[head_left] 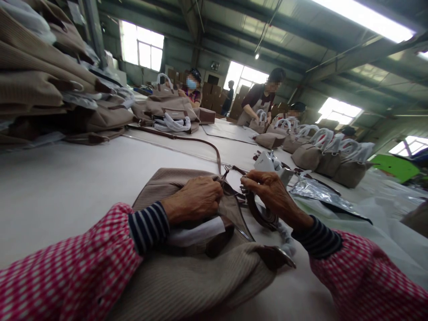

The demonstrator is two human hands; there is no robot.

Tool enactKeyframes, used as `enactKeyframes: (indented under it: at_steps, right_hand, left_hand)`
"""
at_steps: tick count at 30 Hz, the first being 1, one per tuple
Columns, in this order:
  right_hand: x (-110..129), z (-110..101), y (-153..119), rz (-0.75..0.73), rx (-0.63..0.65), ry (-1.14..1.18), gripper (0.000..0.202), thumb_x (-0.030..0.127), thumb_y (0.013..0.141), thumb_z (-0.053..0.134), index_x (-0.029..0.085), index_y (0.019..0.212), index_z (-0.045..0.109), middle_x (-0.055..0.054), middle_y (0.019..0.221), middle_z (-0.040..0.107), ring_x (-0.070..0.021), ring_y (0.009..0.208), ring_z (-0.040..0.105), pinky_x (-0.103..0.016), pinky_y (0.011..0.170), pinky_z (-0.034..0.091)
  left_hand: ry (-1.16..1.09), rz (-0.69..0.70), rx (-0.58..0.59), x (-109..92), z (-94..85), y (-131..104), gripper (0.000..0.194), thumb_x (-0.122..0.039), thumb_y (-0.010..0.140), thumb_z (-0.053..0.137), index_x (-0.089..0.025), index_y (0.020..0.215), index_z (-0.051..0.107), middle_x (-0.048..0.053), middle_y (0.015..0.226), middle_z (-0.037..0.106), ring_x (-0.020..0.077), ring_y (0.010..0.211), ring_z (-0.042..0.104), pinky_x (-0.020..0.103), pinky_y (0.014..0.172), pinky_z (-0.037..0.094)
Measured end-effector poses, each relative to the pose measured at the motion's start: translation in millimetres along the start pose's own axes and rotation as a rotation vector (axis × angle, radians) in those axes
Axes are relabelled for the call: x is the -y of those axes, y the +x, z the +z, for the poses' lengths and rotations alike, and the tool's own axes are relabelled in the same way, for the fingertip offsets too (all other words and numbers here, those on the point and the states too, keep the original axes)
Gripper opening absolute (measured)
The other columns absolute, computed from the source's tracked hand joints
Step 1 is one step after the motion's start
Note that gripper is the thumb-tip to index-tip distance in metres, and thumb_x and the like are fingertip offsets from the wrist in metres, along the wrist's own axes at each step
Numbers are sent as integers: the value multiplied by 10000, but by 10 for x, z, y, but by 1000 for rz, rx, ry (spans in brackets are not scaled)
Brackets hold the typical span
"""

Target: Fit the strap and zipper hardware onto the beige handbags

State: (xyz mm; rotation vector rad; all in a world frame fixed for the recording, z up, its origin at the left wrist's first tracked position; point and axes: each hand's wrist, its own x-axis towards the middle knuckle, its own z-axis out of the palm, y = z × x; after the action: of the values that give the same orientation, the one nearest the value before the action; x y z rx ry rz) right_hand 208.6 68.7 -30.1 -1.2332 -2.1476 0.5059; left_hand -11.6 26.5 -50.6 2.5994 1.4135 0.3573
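Note:
A taupe ribbed handbag [187,285] lies on its side before me, its zipped opening partly spread and white wrapping showing inside. My left hand [197,198] is closed in a pinch on the bag's edge, beside a metal clip [228,168] of a long brown strap [200,141]. My right hand [272,196] is closed too, fingertips pinched just right of that edge; what they hold is too small to make out. Under the right hand curls a brown leather handle [256,209]. A brown corner tab with metal [281,258] sticks out at the bag's right.
Stacked taupe bags [40,98] rise at the left. More bags [167,111] lie farther back, and a row with wrapped handles [334,160] stands at the right. Clear plastic wrapping [321,191] lies right of my hand. Several people work across the white table [67,187].

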Motion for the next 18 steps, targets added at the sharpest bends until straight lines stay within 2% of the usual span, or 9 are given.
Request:
enactKeyframes:
  at_steps: [9,18]
  right_hand:
    - [-11,37,-35,-48,-19,-9,283,371,893,618,182,691,674,-15,694,638,-174,689,546,-314,680,391]
    - [-32,55,-25,-41,-58,-38,280,359,900,619,184,684,658,-13,690,621,-176,698,544,-314,690,392]
  left_hand:
    - [7,-6,-2,-1,5,-3,154,-166,825,527,-182,673,529,70,754,645,220,774,588,352,778,448]
    - [0,-19,14,-24,-33,-5,177,-151,845,538,-164,686,614,85,786,687,225,814,619,349,808,465]
